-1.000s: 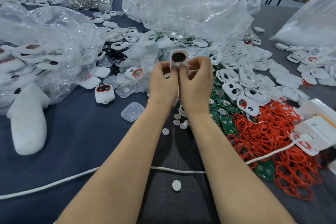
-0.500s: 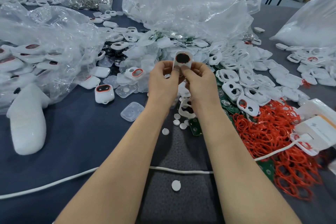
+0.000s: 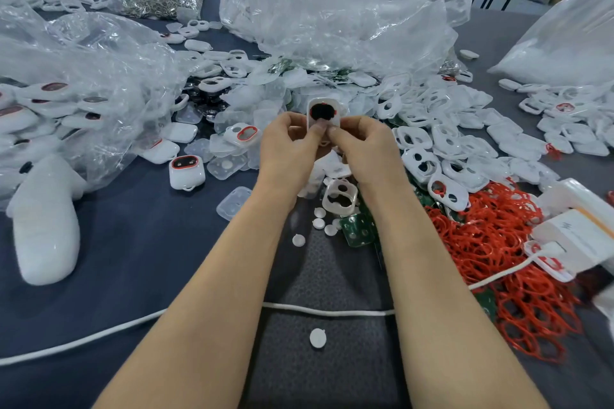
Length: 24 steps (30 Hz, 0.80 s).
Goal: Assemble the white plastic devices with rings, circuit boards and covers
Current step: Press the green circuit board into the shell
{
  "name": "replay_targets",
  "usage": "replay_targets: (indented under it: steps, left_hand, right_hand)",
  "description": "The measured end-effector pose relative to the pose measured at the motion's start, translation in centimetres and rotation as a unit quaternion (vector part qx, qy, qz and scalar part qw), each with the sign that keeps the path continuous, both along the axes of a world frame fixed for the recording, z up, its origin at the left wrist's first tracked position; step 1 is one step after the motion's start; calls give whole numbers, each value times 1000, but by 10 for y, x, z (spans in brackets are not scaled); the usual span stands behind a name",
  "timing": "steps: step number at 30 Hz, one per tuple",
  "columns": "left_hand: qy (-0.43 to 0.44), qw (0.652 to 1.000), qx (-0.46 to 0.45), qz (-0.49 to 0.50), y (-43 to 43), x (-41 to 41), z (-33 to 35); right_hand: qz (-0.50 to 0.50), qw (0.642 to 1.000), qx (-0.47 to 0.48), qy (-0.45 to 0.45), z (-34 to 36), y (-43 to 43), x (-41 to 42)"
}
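Note:
A white plastic shell (image 3: 324, 111) with a dark opening edged by a red ring stands upright between both hands at the table's middle. My left hand (image 3: 289, 143) grips its left lower side and my right hand (image 3: 363, 146) its right, thumbs pressed on its lower front. Below my wrists lie an empty white shell (image 3: 340, 197), a green circuit board (image 3: 357, 229) and small white discs (image 3: 320, 222). Red rings (image 3: 491, 242) are heaped at the right, white shells (image 3: 442, 143) behind them. A finished white device (image 3: 187, 172) rests to the left.
Crumpled clear plastic bags (image 3: 332, 26) fill the back and left. Clear covers (image 3: 232, 202) lie left of my hands. A white cable (image 3: 325, 309) crosses the near table under my forearms. A white box (image 3: 578, 229) sits at the right edge and a white padded roll (image 3: 46, 222) at the left.
My hands drifted slightly right and lower while still holding the shell, and the thumbs shifted on its lower front. The empty shell and green board under my wrists came into sight.

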<state>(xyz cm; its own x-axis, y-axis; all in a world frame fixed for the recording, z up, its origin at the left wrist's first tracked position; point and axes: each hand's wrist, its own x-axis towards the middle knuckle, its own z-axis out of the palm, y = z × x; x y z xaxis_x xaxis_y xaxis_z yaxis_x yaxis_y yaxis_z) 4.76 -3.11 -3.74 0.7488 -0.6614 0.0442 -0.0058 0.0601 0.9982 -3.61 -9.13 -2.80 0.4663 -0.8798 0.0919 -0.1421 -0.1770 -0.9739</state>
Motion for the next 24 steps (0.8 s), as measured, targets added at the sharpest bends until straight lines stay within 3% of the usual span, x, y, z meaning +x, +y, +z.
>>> replay_targets:
  steps: [3,5,7,11,16,20,24]
  left_hand:
    - [40,999,-5,1,0,3,1]
    - [97,994,-41,-6,0,2,4]
    - [115,992,-54,-11,1,2,5]
    - [123,991,-61,-4,3,6,7]
    - [159,983,-79,48,7,16,8]
    - [140,985,-76,60,8,17,8]
    - [144,987,-66,33,5,14,6]
  right_hand:
    - [57,998,-17,27,11,-9,-18]
    - [3,997,-49,63,19,-17,-30]
    - [-29,984,-94,150,25,-21,-40]
    - [80,931,-127,332,31,-14,-46]
    - [63,927,-211,304,20,-3,-22]
    - [122,895,-251,348,0,3,-2]
    - [34,921,-281,267,-9,-3,-1]
